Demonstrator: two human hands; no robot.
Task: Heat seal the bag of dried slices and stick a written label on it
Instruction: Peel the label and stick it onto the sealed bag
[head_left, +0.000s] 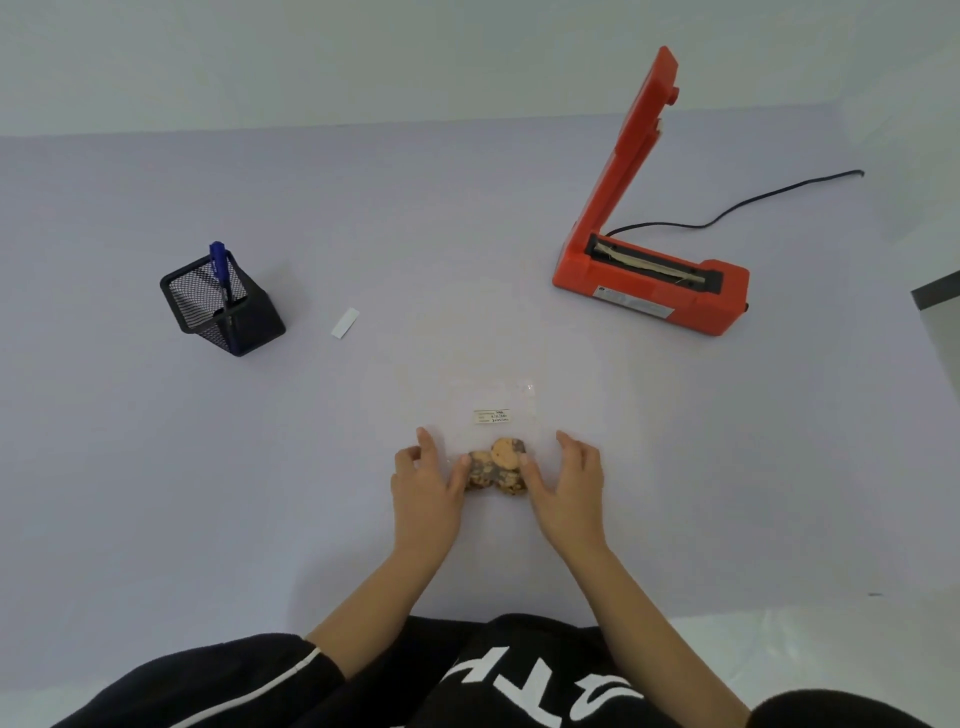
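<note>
Clear plastic bag (493, 439) of brown-and-orange dried slices (496, 470), flat on the pale lilac table (675, 467), centre front, slices bunched at the near end. Small white written label (492, 416) already stuck on the bag's upper face, just beyond the slices. Far end of the bag too transparent to judge the seal.

Judged step: pressing the label down and settling the finished bag. To do it well: keep the bag flat, rub from the label's middle out to its edges to stop corners lifting, and avoid crushing the brittle slices underneath.

Left hand (423, 486) and right hand (569, 486) flanking the bag, both loose, fingers gently curved and spread, thumbs touching the plastic either side of the slices; nothing gripped, as far as can be seen.

Further out: orange-red heat sealer (649, 291) at back right, arm raised, black cord (753, 202) trailing away. At left, black mesh pen holder (223, 312) with a blue pen (219, 265); between holder and bag, a small white paper strip (345, 322).
</note>
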